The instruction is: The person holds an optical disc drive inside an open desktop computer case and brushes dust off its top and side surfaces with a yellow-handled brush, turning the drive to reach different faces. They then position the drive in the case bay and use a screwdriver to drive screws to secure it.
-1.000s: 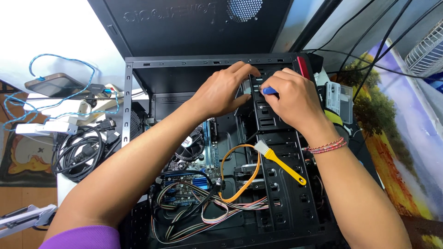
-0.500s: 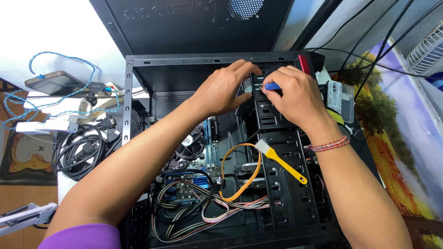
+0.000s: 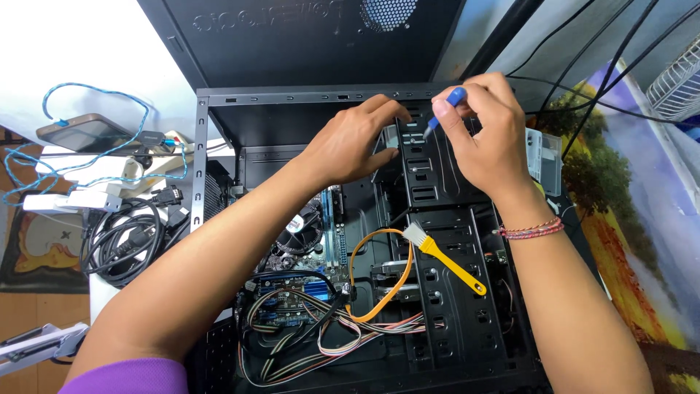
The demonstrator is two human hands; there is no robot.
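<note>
My right hand (image 3: 490,138) fingers pinch a small blue-handled screwdriver (image 3: 445,108), tip down on the black metal drive cage (image 3: 437,182). Left hand (image 3: 350,142) fingers spread flat just beside it, grasping nothing. Yellow-handled brush (image 3: 445,257) lies below my right wrist.

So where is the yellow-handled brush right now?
In the head view, the yellow-handled brush lies on the drive cage inside the open computer case, right of centre, beside the orange cable and below the right hand.
</note>
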